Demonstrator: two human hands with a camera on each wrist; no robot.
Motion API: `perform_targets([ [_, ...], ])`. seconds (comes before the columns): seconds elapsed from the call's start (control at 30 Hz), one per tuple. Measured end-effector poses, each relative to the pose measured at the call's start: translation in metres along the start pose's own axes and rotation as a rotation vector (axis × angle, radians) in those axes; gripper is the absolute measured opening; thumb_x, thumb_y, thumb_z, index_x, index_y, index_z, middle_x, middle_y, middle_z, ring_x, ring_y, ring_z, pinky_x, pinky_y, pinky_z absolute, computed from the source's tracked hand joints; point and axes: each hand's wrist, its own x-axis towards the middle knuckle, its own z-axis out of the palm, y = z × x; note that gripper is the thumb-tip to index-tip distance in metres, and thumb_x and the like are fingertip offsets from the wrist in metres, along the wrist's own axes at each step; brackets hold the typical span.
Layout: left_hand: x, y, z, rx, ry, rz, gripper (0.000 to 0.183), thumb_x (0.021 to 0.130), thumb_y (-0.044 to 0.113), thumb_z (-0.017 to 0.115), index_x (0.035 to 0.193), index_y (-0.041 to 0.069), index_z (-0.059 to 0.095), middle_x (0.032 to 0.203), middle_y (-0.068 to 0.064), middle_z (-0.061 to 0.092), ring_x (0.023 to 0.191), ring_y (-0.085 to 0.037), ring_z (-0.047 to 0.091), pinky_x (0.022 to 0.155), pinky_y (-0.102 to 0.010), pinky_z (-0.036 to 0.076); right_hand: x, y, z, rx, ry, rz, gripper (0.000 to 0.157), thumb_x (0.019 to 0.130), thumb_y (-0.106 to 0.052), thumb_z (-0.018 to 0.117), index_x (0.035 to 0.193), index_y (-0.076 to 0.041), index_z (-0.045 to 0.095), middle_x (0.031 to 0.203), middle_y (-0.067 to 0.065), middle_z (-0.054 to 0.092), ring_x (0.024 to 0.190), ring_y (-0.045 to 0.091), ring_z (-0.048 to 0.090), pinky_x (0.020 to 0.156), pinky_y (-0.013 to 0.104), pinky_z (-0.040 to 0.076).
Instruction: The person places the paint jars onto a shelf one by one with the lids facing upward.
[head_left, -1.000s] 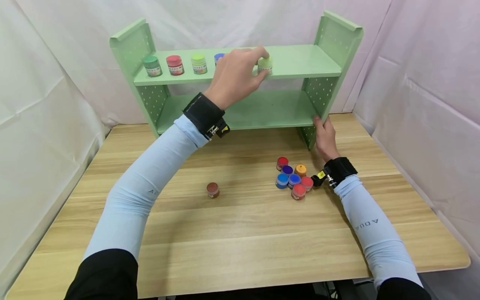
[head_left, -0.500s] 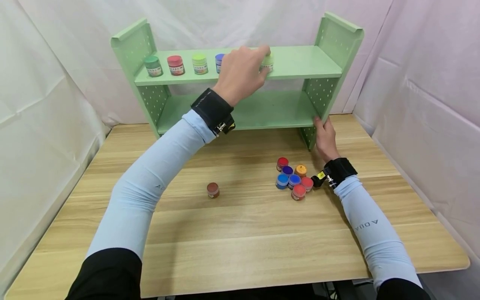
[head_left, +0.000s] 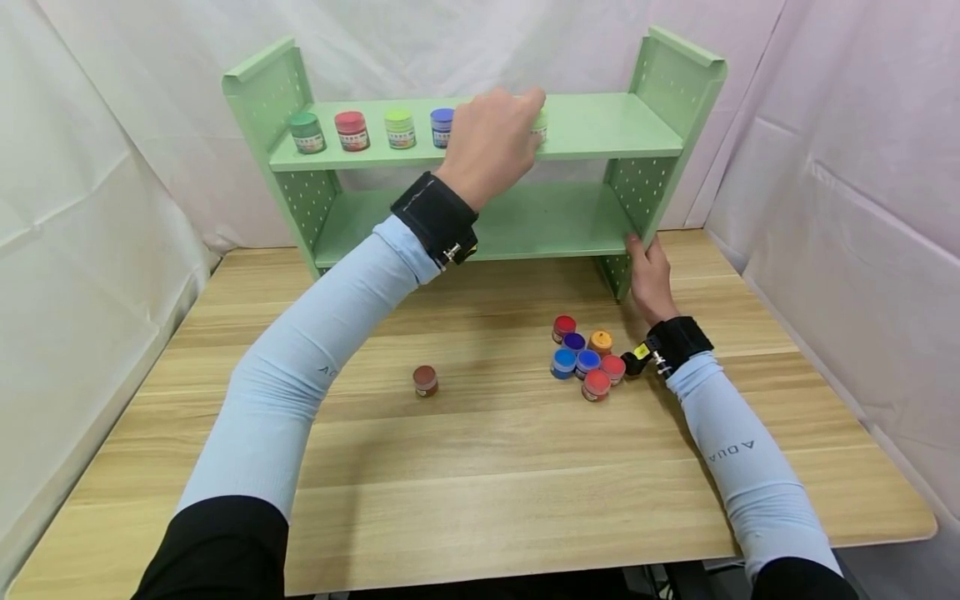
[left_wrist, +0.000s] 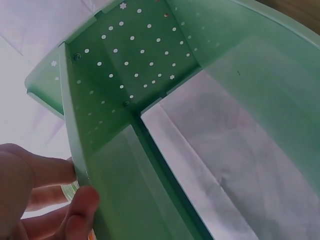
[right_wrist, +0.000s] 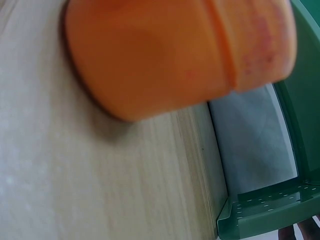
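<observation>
At the upper shelf board, my left hand (head_left: 495, 142) pinches a light green paint jar (head_left: 539, 127), mostly hidden behind the fingers. In the left wrist view the left fingers (left_wrist: 47, 172) curve at the shelf's front edge, with a sliver of the jar (left_wrist: 70, 190) between them. My right hand (head_left: 651, 279) grips the lower right side panel of the green shelf unit (head_left: 547, 218), thumb in front. On the upper board stand a dark green jar (head_left: 307, 133), a red jar (head_left: 352, 132), a lime jar (head_left: 400, 129) and a blue jar (head_left: 442, 127).
On the wooden table (head_left: 480, 483), a cluster of several jars includes an orange jar (head_left: 601, 342) and a light blue jar (head_left: 563, 363), close to the right wrist. One brown jar (head_left: 425, 381) stands apart, left of them. White cloth (head_left: 847, 208) hangs behind and beside the table.
My left hand has shifted slightly right and turned, covering more of the light green jar and uncovering the blue one. The right hand stays on the side panel.
</observation>
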Motion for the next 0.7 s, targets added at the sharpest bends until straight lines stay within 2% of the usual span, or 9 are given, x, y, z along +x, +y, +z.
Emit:
perform_targets([
  [0.1, -0.003, 0.001, -0.001, 0.001, -0.003, 0.010, 0.025, 0.097, 0.033, 0.047, 0.110, 0.014, 0.057, 0.069, 0.001, 0.044, 0.060, -0.016, 0.042, 0.045, -0.028, 0.032, 0.002, 0.004, 0.000, 0.011, -0.004, -0.008, 0.056, 0.103, -0.035, 0.037, 0.154, -0.018, 0.022, 0.148, 0.006, 0.035, 0.130, 0.014, 0.033, 0.105, 0.033, 0.026],
  [0.17, -0.008, 0.001, -0.001, -0.001, 0.034, 0.034, 0.025, 0.098, 0.030, 0.046, 0.112, 0.012, 0.056, 0.066, 0.001, 0.043, 0.057, -0.015, 0.041, 0.045, -0.027, 0.032, 0.004, 0.009, 0.000, 0.023, -0.006, -0.011, 0.056, 0.103, -0.036, 0.037, 0.154, -0.020, 0.022, 0.148, 0.005, 0.035, 0.130, 0.013, 0.033, 0.105, 0.033, 0.025],
  [0.23, -0.016, 0.001, 0.000, -0.014, 0.102, 0.073, 0.026, 0.098, 0.026, 0.045, 0.115, 0.009, 0.056, 0.063, 0.001, 0.041, 0.054, -0.014, 0.038, 0.044, -0.027, 0.030, 0.008, 0.016, 0.000, 0.026, -0.006, -0.013, 0.055, 0.103, -0.037, 0.037, 0.154, -0.022, 0.022, 0.149, 0.003, 0.034, 0.130, 0.012, 0.032, 0.105, 0.033, 0.025],
  [0.33, -0.032, -0.001, 0.004, -0.051, 0.245, 0.157, 0.027, 0.097, 0.023, 0.047, 0.114, 0.006, 0.058, 0.059, 0.001, 0.039, 0.050, -0.015, 0.035, 0.043, -0.028, 0.027, 0.014, 0.027, 0.001, 0.018, -0.002, -0.016, 0.055, 0.102, -0.041, 0.036, 0.153, -0.027, 0.021, 0.149, 0.000, 0.033, 0.131, 0.011, 0.031, 0.105, 0.033, 0.024],
  [0.43, -0.053, -0.003, 0.009, -0.125, 0.330, 0.216, 0.029, 0.096, 0.027, 0.050, 0.112, 0.006, 0.062, 0.060, 0.001, 0.047, 0.048, -0.015, 0.036, 0.043, -0.028, 0.026, 0.014, 0.025, 0.002, 0.016, -0.005, -0.019, 0.055, 0.102, -0.041, 0.035, 0.154, -0.027, 0.020, 0.150, 0.000, 0.032, 0.132, 0.011, 0.029, 0.106, 0.034, 0.023],
  [0.53, -0.074, -0.007, 0.017, -0.208, 0.325, 0.221, 0.031, 0.096, 0.032, 0.052, 0.109, 0.007, 0.064, 0.068, 0.001, 0.060, 0.048, -0.014, 0.043, 0.041, -0.029, 0.026, 0.009, 0.014, 0.002, 0.010, 0.001, -0.008, 0.055, 0.102, -0.038, 0.037, 0.154, -0.023, 0.022, 0.150, 0.002, 0.032, 0.132, 0.012, 0.030, 0.106, 0.034, 0.023],
  [0.7, -0.105, -0.018, 0.039, -0.313, 0.223, 0.181, 0.035, 0.094, 0.039, 0.054, 0.107, 0.008, 0.064, 0.079, 0.001, 0.068, 0.050, -0.012, 0.049, 0.040, -0.027, 0.028, 0.001, 0.001, 0.001, 0.000, 0.014, 0.000, 0.055, 0.103, -0.034, 0.037, 0.153, -0.017, 0.025, 0.148, 0.009, 0.034, 0.130, 0.015, 0.033, 0.105, 0.033, 0.025],
])
